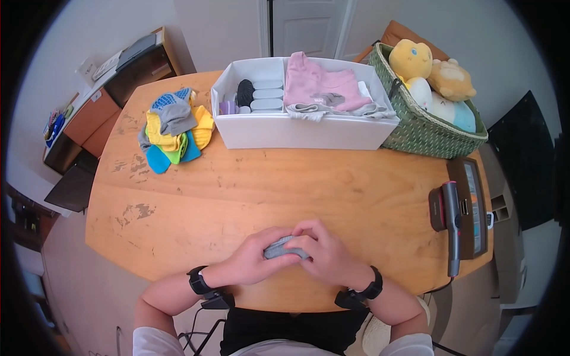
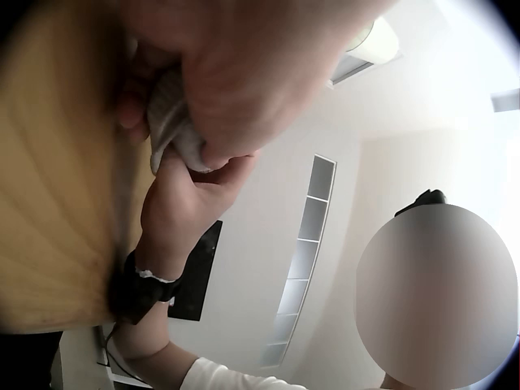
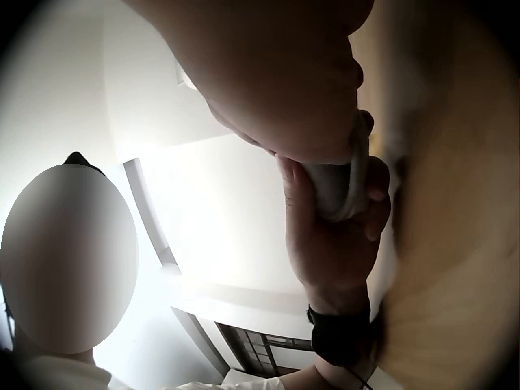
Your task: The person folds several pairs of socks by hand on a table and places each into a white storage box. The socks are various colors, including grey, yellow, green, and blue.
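A small folded grey cloth bundle (image 1: 285, 248) is held just above the near edge of the wooden table (image 1: 285, 190). The left hand (image 1: 252, 258) grips its left side and the right hand (image 1: 329, 255) grips its right side, thumbs toward the body. In the left wrist view, the grey cloth (image 2: 172, 122) shows between both hands. The right wrist view has the same cloth (image 3: 337, 187) pinched by fingers and thumb, partly hidden behind the nearer hand.
At the back left lies a pile of colourful socks (image 1: 172, 127). A white divided box (image 1: 303, 132) with clothes and rolled items stands at the back centre. Beside it is a green basket (image 1: 439, 130) of plush toys. A grey handheld device (image 1: 454, 225) lies at the right.
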